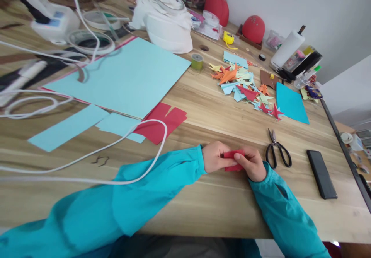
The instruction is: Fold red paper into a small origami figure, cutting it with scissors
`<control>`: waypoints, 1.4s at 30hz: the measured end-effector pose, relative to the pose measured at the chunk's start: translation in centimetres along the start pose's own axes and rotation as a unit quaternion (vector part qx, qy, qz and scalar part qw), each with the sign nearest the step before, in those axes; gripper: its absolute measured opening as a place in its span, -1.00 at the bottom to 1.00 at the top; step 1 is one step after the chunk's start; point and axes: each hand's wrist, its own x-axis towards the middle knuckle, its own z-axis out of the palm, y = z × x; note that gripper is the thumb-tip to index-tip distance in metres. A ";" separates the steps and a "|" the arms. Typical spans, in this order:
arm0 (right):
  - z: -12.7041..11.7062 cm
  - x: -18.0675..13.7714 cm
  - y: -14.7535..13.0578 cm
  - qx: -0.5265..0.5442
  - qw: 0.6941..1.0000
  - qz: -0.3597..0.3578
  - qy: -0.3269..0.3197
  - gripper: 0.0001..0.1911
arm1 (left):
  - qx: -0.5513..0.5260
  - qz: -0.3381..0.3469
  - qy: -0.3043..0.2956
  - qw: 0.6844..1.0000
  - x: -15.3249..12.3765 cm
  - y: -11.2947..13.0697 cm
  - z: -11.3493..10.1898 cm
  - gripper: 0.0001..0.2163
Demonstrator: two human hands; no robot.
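Both hands meet over the near part of the wooden table, pinching one small folded piece of red paper [234, 168]. My left hand [216, 156] grips its left side, and my right hand [252, 163] presses its right side with the thumb on top. Fingers cover much of the paper, so its full shape is hidden. Just right of my right hand lie black-handled scissors [275, 146], tips pointing away. Cut red paper pieces [165, 122] and light blue strips [69, 128] rest to the left. Farther back is a pile of folded paper cranes [246, 84] in several colours.
Large light blue sheets [124, 76] cover the left of the table [203, 115]. A white cable [139, 176] loops over my left sleeve. A black phone [321, 175] lies at right, a bright blue paper stack [292, 102] behind. A green thread spool [197, 62] stands mid-table.
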 end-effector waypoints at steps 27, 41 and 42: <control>-0.2 0.7 0.8 0.074 0.972 -0.087 0.205 -0.74 | -0.086 -0.062 0.106 0.989 0.5 -0.2 -0.1 -0.71; 0.1 -0.5 -0.6 -0.362 0.848 -0.371 0.107 -0.62 | -0.181 -0.061 0.128 0.973 0.7 0.1 -0.1 -0.60; 0.1 -0.6 -0.7 -0.364 0.846 -0.379 0.094 -0.63 | -0.182 -0.060 0.130 0.973 0.8 0.0 -0.2 -0.62</control>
